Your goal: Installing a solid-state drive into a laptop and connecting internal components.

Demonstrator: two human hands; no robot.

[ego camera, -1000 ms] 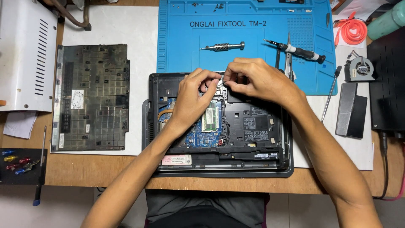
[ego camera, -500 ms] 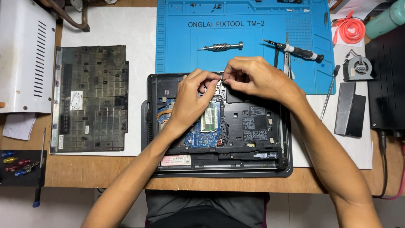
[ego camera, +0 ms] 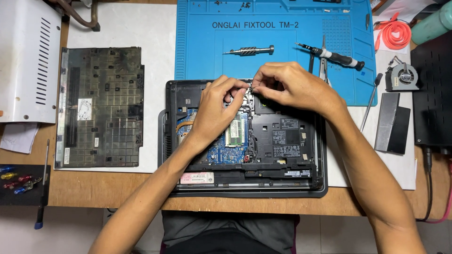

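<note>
An opened black laptop (ego camera: 292, 136) lies bottom-up in front of me, showing its blue circuit board (ego camera: 221, 153) and a green memory module (ego camera: 235, 130). Both of my hands meet at the top middle of the laptop's inside. My left hand (ego camera: 216, 106) comes in from the lower left, and its fingertips pinch a small silvery metal part (ego camera: 248, 91). From the right, my right hand (ego camera: 292, 87) pinches the same part. My fingers hide most of it.
A blue repair mat (ego camera: 273, 51) behind the laptop holds a silver driver handle (ego camera: 249, 50), a black screwdriver (ego camera: 332, 56) and tweezers (ego camera: 324, 66). The removed bottom cover (ego camera: 101, 106) lies at left. A small fan (ego camera: 401, 77) and a dark grey block (ego camera: 393, 122) sit at right.
Both hands stay at the same spot over the laptop. Only the fingertips have shifted slightly around the small metal part.
</note>
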